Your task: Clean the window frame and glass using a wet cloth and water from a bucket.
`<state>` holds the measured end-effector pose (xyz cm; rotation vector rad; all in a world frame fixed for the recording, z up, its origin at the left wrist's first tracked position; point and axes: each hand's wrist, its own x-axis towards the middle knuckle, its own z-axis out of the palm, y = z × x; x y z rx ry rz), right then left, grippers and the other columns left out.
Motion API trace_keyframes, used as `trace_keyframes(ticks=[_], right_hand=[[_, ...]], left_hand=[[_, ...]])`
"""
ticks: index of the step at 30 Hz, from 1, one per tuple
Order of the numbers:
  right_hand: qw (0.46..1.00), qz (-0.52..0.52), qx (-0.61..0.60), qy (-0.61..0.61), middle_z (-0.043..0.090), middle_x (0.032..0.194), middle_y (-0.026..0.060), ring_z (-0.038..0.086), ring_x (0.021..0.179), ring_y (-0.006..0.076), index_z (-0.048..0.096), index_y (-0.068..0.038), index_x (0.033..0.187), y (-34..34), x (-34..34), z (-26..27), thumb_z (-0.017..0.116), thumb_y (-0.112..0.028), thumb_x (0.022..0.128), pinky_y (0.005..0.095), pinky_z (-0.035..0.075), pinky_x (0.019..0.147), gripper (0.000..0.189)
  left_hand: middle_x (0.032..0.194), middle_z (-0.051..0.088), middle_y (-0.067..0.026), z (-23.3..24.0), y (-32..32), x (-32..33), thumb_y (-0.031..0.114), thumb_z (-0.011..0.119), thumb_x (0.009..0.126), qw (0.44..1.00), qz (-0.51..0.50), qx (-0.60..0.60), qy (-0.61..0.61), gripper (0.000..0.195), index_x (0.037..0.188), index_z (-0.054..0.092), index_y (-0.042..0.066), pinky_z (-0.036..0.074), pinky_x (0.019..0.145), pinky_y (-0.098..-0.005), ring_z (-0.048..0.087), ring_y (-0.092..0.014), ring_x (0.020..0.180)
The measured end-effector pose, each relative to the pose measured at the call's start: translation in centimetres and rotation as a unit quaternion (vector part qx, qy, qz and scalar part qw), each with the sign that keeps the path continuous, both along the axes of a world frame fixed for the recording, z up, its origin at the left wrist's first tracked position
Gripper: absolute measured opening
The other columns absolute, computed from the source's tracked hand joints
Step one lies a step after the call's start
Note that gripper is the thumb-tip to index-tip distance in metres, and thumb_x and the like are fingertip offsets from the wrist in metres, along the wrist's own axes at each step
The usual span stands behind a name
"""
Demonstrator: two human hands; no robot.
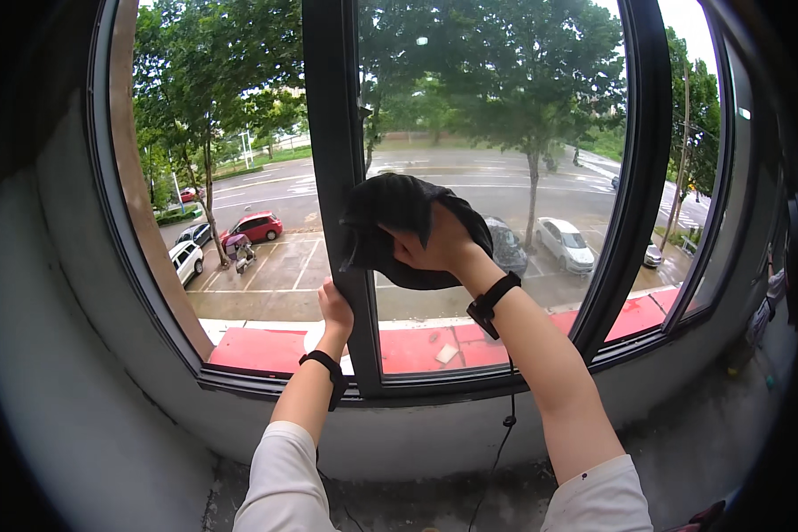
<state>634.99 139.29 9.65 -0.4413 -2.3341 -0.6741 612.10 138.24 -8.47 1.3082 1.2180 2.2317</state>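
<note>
In the head view, my right hand [435, 243] grips a dark cloth [399, 199], which lies bunched against the lower left part of the middle window pane [452, 159] and overlaps the upright frame. My left hand [336, 307] is on the left edge of that dark window frame [339, 166], lower down; its fingers are partly hidden behind the edge, and I see nothing else in it. The middle pane looks hazy, with small spots low down. Each wrist bears a black band.
Below runs the window's bottom track [439, 392], above a grey wall [412, 432]. A thin black cable [495, 459] hangs from my right wrist area towards the floor. Outside are a red ledge [259, 349], parked cars and trees. At the far right is a partly visible person [768, 302].
</note>
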Motion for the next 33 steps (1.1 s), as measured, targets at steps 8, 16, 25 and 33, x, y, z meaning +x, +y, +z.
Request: trace_keyframes(ticks=[8, 16, 25, 33], right_hand=[[0.94, -0.147, 0.22, 0.217, 0.055, 0.137, 0.0168, 0.057, 0.122, 0.0379, 0.05, -0.029, 0.147, 2.2, 10.1, 11.2, 0.06, -0.031, 0.088, 0.0554, 0.043, 0.105, 0.06], [0.812, -0.277, 0.325, 0.398, 0.065, 0.122, 0.021, 0.064, 0.11, 0.0383, 0.064, -0.008, 0.125, 5.3, 9.7, 20.5, 0.052, -0.033, 0.096, 0.0489, 0.051, 0.095, 0.04], [0.912, -0.148, 0.127, 0.36, 0.059, 0.134, 0.0151, 0.055, 0.122, 0.0367, 0.056, -0.011, 0.134, 2.0, 0.1, 26.3, 0.053, -0.036, 0.093, 0.0522, 0.04, 0.105, 0.048], [0.889, -0.174, 0.309, 0.289, 0.055, 0.143, 0.0167, 0.05, 0.131, 0.0395, 0.05, -0.012, 0.144, 0.8, -4.2, 25.1, 0.051, -0.039, 0.095, 0.0678, 0.018, 0.115, 0.056]], left_hand=[[0.073, 0.064, -0.0155, 0.2, -0.4, 0.8, 0.046, 0.023, 0.102, 1.0, 0.012, 0.02, -0.001, 0.066, 0.084, 0.062, -0.006, 0.044, 0.071, -0.0436, 0.059, -0.029, 0.072], [0.079, 0.063, -0.0256, 0.4, -1.1, 1.1, 0.042, 0.02, 0.1, 0.997, 0.045, -0.011, 0.056, 0.063, 0.087, 0.059, -0.006, 0.043, 0.073, -0.0489, 0.058, -0.043, 0.076], [0.078, 0.063, -0.0223, 0.5, -1.6, 1.1, 0.047, 0.017, 0.102, 0.998, 0.03, -0.015, 0.05, 0.069, 0.088, 0.061, -0.004, 0.044, 0.074, -0.0461, 0.06, -0.039, 0.077], [0.082, 0.065, -0.0234, 0.2, -1.1, 1.1, 0.048, 0.016, 0.102, 0.998, 0.041, -0.01, 0.045, 0.071, 0.092, 0.063, -0.004, 0.045, 0.077, -0.0466, 0.062, -0.04, 0.08]])
